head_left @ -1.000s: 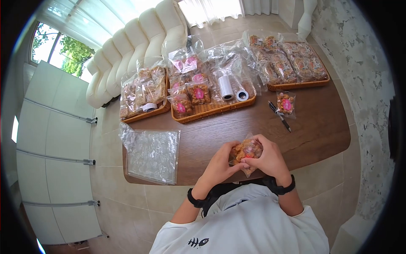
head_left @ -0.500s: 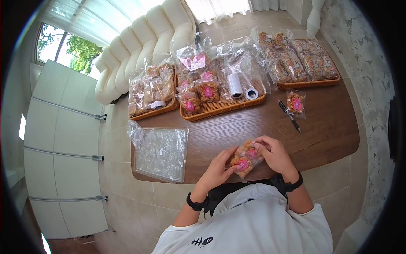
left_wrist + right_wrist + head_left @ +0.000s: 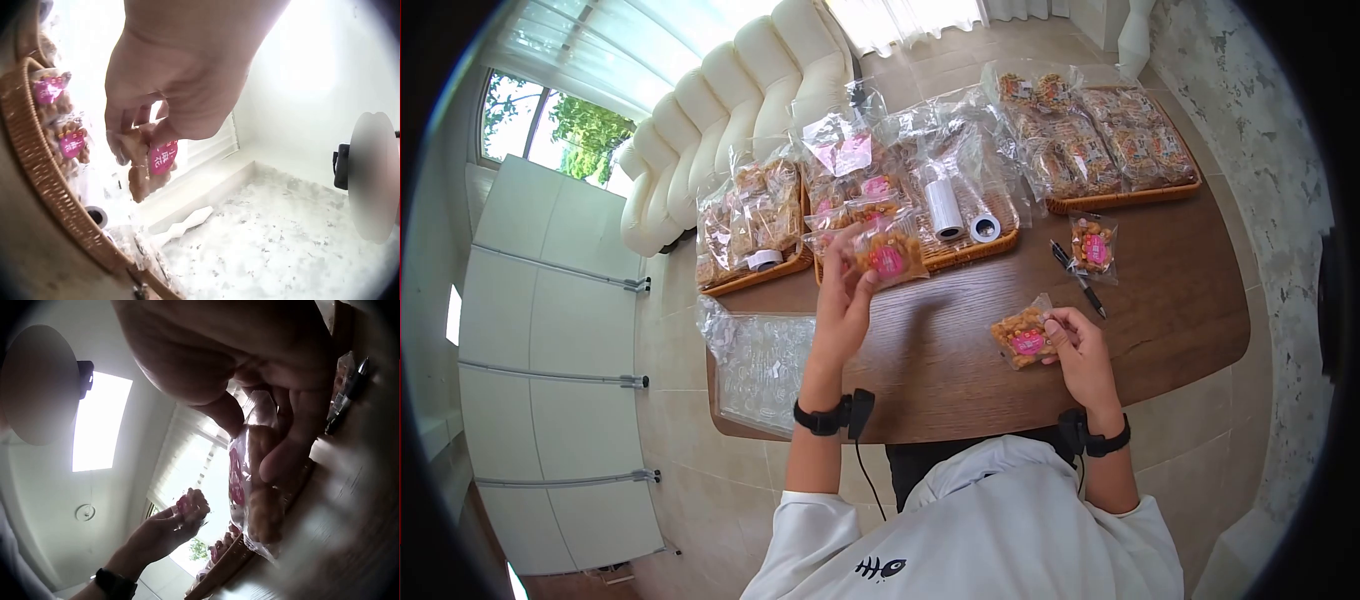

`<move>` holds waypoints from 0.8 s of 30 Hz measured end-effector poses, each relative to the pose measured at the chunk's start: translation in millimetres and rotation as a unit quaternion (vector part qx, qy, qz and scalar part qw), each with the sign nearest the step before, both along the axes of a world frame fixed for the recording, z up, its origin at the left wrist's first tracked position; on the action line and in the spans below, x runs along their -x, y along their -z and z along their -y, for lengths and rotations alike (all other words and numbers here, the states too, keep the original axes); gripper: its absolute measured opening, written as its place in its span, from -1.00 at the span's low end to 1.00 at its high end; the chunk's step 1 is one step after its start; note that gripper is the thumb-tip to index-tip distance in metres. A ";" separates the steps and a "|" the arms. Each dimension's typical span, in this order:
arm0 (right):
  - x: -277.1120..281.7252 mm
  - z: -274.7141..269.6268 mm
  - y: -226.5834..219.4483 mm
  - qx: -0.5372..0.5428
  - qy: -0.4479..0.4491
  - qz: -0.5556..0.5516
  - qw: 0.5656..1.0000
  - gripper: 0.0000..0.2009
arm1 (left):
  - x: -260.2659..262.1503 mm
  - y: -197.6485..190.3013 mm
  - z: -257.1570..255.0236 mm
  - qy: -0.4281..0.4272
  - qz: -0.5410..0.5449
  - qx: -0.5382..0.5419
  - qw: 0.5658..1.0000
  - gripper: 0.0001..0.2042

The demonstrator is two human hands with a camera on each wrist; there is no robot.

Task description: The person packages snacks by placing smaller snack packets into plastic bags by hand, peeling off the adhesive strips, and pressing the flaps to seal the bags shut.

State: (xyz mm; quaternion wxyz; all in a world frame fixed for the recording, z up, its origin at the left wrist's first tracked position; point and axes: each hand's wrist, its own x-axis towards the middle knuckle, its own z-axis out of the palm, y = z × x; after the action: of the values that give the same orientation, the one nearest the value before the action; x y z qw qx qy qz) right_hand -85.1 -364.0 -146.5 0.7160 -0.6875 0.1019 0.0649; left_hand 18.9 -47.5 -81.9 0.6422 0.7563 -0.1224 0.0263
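Note:
My left hand point(image 3: 840, 310) pinches a clear packet of fried dough twists point(image 3: 892, 258) with a pink label, held up over the front edge of the middle wicker basket point(image 3: 960, 256). In the left wrist view, thumb and fingers grip that packet point(image 3: 142, 169) near its top. Above the table's right half, my right hand point(image 3: 1085, 362) holds a second packet with the same label point(image 3: 1018, 336) by its right edge. The right wrist view shows this packet point(image 3: 265, 512) between thumb and fingers. Similar packets point(image 3: 876, 187) lie in the middle basket, partly hidden by the left hand's packet.
A single packet point(image 3: 1092, 246) and a pen point(image 3: 1079, 281) lie at the table's right. Clear plastic bags point(image 3: 762, 375) are at the left. A label roll point(image 3: 943, 208) and a smaller roll point(image 3: 985, 229) sit in the middle basket. Filled baskets point(image 3: 1125, 200) flank it.
Both hands were together around the packets near the table's front edge. They have parted: the left has carried one packet up and left to the middle basket, the right keeps the other.

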 end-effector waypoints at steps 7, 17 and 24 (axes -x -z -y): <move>3.5 -5.8 -5.8 0.023 0.002 0.015 1.000 -0.73 | -80.2 26.9 -17.4 -0.045 0.048 -0.203 0.977 -0.68; 5.6 -3.1 -12.7 0.049 -0.013 0.003 0.999 -0.77 | -70.8 22.2 -1.2 -0.173 0.185 -0.573 0.779 -0.51; 6.5 -7.0 -15.4 0.070 -0.025 0.019 0.997 -0.79 | -75.4 12.4 -1.8 -0.116 0.253 -0.560 0.780 -0.41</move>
State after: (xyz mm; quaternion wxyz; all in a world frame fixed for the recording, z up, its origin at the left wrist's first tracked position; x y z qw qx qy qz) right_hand -91.6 -357.0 -131.1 0.6663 -0.7393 0.0748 0.0625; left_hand 94.3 -45.7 -94.2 0.0437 0.9572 -0.1855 0.2180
